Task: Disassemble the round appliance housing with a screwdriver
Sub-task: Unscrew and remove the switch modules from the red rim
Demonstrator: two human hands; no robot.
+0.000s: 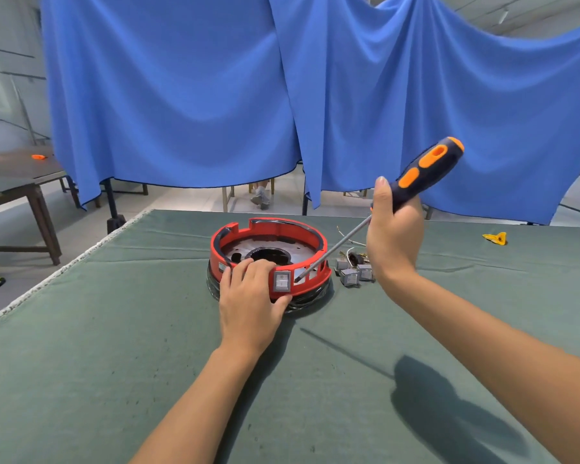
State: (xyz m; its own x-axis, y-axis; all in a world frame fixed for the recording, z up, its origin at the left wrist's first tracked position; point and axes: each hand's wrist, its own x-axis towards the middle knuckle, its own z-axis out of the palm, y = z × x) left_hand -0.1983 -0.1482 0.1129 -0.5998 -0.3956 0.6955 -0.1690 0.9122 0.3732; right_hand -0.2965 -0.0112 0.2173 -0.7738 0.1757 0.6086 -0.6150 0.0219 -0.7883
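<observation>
A round red housing (275,234) with a metal plate inside and a black base sits mid-table. My left hand (252,296) grips its near rim, fingers curled over the edge beside a grey rocker switch (282,281) set in the wall. My right hand (393,234) holds a screwdriver (426,169) with a dark blue and orange handle, raised to the right of the housing. Its shaft slants down-left and the tip sits at an opening in the red wall just right of the switch.
Several loose grey switches with wires (354,271) lie right of the housing. A yellow plastic piece (496,238) lies at the far right. Green cloth (114,363) covers the table; its left edge runs diagonally. Blue curtains (181,95) hang behind. Another table (10,182) stands at the left.
</observation>
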